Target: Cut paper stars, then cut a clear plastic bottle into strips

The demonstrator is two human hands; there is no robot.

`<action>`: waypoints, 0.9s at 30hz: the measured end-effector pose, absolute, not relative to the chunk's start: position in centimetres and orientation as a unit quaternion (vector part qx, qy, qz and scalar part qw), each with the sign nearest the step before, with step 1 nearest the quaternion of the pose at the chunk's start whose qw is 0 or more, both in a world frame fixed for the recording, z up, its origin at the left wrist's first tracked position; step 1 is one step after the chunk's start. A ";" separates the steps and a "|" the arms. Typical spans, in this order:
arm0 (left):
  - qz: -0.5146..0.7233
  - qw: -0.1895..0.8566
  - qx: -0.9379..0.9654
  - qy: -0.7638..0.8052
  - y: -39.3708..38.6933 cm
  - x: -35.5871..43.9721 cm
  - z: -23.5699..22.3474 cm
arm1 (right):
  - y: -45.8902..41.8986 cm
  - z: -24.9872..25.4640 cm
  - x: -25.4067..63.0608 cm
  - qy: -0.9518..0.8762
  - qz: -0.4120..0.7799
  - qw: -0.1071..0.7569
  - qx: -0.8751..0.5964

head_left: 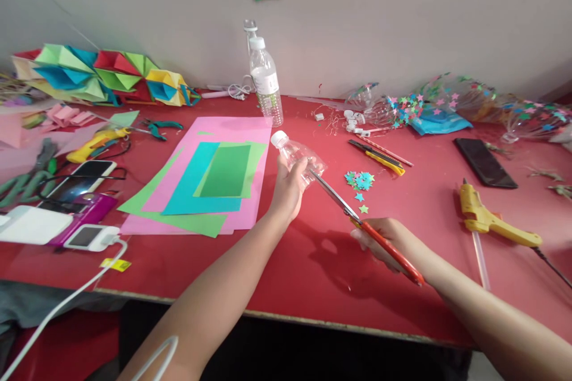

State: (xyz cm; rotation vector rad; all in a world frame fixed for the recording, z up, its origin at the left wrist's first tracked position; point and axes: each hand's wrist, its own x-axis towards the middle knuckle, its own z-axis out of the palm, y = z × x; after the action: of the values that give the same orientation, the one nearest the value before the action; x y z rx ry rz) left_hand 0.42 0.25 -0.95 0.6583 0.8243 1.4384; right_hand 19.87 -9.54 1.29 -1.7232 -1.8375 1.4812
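Note:
In front of me my left hand (290, 187) grips the top part of a clear plastic bottle (300, 155), its white cap pointing up and to the left. My right hand (386, 241) is wrapped round the red handles of a pair of scissors (333, 190). The blades meet the bottle piece beside my left fingers; whether they are cutting into the plastic I cannot make out. Small blue and green paper stars (358, 181) lie in a pile on the table just beyond the scissors.
Stacked coloured paper (227, 169) lies left of my hands. Whole plastic bottles (267, 80) stand by the wall. A yellow box cutter (378, 155), a phone (485, 162) and a yellow glue gun (494, 220) lie right. A power strip (87, 214) with cables is at the left.

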 end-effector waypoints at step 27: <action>0.651 0.570 0.335 0.373 0.3 0.2 -2.5 | -10.1 1.2 19.2 -0.599 0.562 0.153 -0.549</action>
State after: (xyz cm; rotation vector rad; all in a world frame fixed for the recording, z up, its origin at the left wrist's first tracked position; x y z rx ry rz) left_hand 0.23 0.28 -2.51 0.7866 0.8762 1.5269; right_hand 19.18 -10.09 1.24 -1.5756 -1.7171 1.6119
